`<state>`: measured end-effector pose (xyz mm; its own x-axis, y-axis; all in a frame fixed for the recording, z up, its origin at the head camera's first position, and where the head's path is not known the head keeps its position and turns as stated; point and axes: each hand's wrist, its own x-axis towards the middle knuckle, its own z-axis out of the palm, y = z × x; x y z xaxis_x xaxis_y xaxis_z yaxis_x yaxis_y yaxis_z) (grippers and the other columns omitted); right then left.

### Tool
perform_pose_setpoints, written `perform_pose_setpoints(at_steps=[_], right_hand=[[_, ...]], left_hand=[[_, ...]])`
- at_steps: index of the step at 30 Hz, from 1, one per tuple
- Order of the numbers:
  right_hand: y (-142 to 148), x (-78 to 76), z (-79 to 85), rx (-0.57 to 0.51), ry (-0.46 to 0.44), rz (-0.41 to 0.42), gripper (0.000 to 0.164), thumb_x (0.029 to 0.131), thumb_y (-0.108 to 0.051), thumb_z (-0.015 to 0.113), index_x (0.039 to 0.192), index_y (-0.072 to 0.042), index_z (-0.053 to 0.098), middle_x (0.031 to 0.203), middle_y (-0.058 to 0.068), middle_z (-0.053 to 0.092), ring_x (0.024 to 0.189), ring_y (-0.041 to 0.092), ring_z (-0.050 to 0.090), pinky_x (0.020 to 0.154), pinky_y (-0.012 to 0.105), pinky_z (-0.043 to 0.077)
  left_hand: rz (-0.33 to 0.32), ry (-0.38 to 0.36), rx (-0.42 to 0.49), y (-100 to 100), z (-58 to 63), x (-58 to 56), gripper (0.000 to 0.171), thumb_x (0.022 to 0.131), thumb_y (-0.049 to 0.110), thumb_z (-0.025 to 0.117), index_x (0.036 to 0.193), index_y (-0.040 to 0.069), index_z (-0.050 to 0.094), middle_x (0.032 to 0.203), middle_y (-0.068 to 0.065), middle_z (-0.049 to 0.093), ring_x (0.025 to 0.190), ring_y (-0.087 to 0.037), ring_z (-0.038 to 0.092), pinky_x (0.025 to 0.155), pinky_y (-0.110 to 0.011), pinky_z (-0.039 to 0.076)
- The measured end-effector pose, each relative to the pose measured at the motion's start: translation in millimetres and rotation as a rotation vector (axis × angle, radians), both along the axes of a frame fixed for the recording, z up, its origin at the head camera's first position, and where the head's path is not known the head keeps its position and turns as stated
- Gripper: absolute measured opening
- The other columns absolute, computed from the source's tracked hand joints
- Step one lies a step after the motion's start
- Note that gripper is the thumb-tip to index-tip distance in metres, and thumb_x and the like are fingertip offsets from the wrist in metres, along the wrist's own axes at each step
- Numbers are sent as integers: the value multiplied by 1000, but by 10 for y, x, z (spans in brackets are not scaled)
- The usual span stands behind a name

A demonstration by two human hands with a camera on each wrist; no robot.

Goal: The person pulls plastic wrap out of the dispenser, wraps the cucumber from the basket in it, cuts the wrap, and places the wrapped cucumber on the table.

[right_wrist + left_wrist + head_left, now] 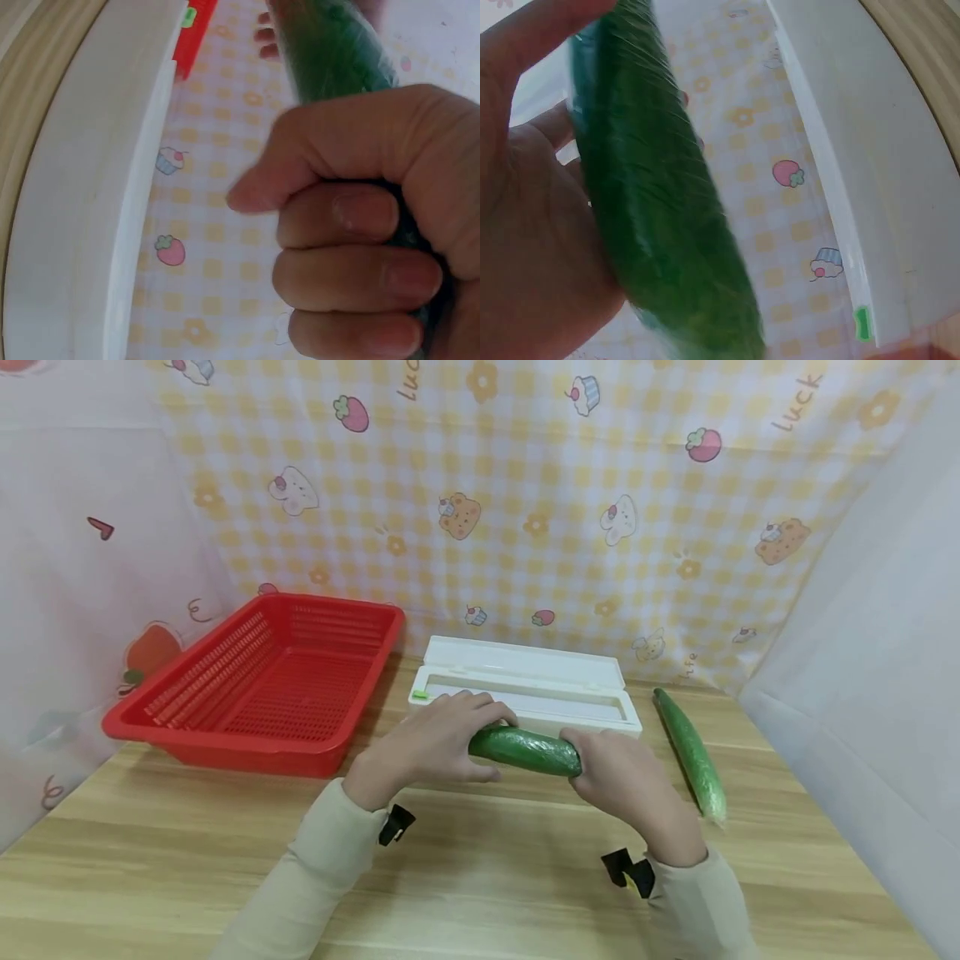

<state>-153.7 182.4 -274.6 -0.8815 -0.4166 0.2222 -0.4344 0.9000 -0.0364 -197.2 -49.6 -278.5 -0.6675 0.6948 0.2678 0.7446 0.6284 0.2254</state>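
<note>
A green cucumber [527, 751] in shiny, wrinkled clear film is held in the air between both hands, roughly level in the head view. My right hand [626, 781] grips its right end; in the right wrist view the curled fingers [341, 277] wrap tightly round it. At the other end, my left hand [435, 739] holds it between the thumb and fingers, and that tip is hidden in the hand. The left wrist view shows the film-covered cucumber [660, 180] lying against the palm. Just behind the hands stands a white cling film dispenser [525, 693], its lid raised.
To the left a red plastic basket [337, 743] with slotted walls stands on the wooden table [480, 893]. Another film-wrapped cucumber [690, 756] lies at the right. A checked cloth [525, 527] hangs behind the table. A green slider [420, 695] sits at the dispenser's left end.
</note>
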Motion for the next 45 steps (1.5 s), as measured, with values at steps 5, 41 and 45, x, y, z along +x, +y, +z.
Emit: perform_pose_setpoints(at_steps=[5, 41, 45], right_hand=[[-25, -33, -35, 18, 19, -16, 21, 75, -4, 66, 75, -15, 49, 59, -6, 48, 51, 11, 40, 47, 26, 33], [463, -117, 92, -244, -29, -208, 48, 79, -25, 73, 111, 6, 54, 94, 17, 63, 70, 20, 57, 58, 35, 47], [640, -134, 139, -317, -77, -285, 54, 83, -29, 68, 117, 9, 49, 101, 25, 61, 76, 26, 58, 56, 31, 45]], left_hand=[[11, 44, -5, -17, 12, 5, 40, 77, 30, 72, 115, 26, 59, 98, 6, 58, 86, -12, 50, 74, -30, 41], [335, 66, 91, -26, -264, -197, 30, 86, 6, 59, 116, 4, 61, 117, -10, 59, 109, -26, 55, 88, -36, 50], [352, 6, -66, -31, -331, -232, 34, 88, 10, 56, 122, 5, 59, 123, -10, 59, 111, -28, 57, 91, -40, 48]])
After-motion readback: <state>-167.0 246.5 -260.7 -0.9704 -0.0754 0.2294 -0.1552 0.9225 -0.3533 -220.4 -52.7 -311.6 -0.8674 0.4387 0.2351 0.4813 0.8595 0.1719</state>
